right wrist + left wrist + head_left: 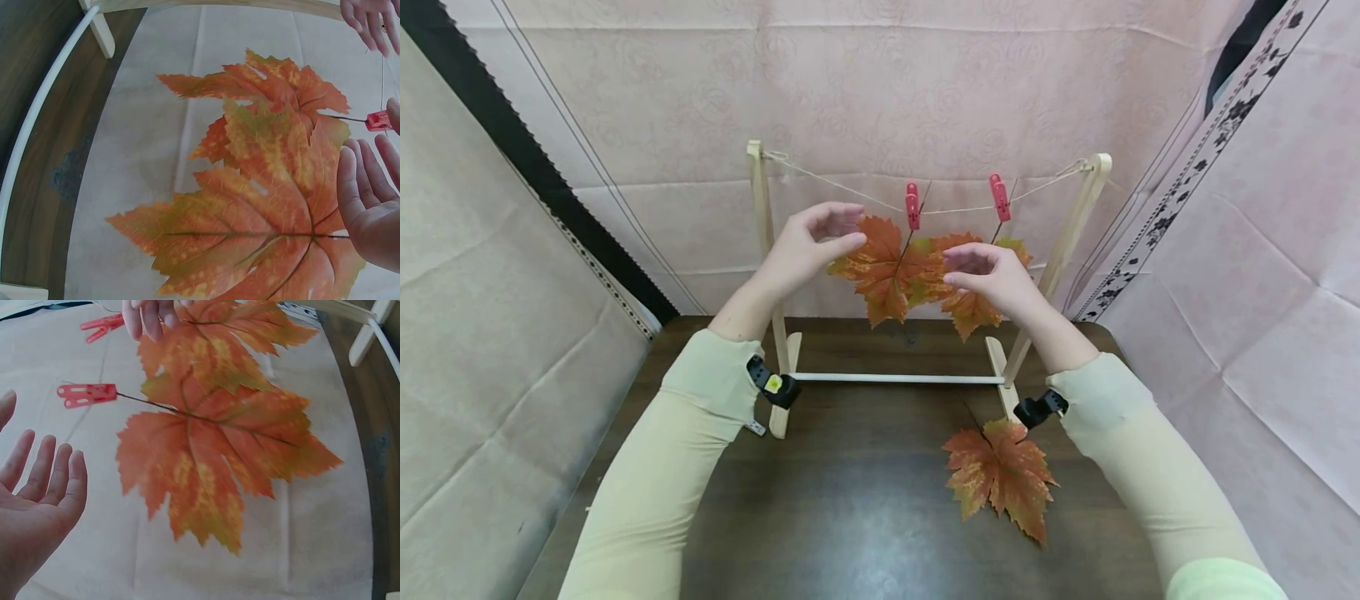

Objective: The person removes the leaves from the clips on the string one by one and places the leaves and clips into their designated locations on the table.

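Two hands point(811, 243) point(994, 277) near two hanging leaves point(886, 279) point(972, 312), two pegs point(912, 207) point(999, 198), one string point(957, 210)

Head view: room to pass over worktop point(835, 508), lower centre; loose leaf point(1000, 479) in way lower right of centre. White rod point(895, 379) crosses below centre. Left post point(762, 204), right post point(1070, 233) flank upper centre; hung leaves point(886, 283), string point(827, 177) block between.

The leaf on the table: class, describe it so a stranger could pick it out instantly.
Find the wooden rack on the brown table. Just in front of its right foot lies an orange-red leaf. It alone is unpegged; the other two leaves hang from the string by red pegs.
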`<state>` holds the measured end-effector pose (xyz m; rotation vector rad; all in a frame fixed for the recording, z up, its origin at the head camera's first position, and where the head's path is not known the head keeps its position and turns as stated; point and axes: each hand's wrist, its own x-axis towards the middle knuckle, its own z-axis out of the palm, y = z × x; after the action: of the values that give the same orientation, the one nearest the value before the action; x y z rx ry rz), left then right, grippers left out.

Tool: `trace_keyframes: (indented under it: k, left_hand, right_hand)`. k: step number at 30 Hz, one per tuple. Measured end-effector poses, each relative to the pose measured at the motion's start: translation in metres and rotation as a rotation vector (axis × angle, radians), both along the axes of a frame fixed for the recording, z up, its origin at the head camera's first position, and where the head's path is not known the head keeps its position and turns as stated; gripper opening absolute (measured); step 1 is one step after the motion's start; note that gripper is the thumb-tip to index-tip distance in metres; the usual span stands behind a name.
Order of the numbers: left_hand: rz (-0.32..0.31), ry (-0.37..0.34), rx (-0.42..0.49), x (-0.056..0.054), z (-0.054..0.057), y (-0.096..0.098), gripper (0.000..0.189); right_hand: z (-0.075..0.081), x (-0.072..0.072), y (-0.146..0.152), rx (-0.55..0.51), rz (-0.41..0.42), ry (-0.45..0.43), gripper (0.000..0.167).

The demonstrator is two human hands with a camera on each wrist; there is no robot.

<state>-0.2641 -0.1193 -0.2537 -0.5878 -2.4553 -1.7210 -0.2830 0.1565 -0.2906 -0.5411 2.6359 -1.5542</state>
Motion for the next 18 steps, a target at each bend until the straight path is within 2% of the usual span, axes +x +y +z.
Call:
trace_keyframes:
  k: [8,13,18]
  left_hand:
    - [0.001,0.017,0.060,-0.006,0.018,0.020,0.043]
    - [-0.008,0.019,0.112,-0.012,0.024,0.030,0.044]
    - [-0.002,0.033,0.165,-0.016,0.028,0.036,0.044]
  right_hand:
    - [0.005,-0.007,-0.012,-0.071,0.005,0.001,0.040]
    - [0.010,-0.009,-0.020,-0.118,-0.017,-0.014,0.041]
    - [0.015,-0.012,-0.027,-0.121,-0.020,-0.024,0.044]
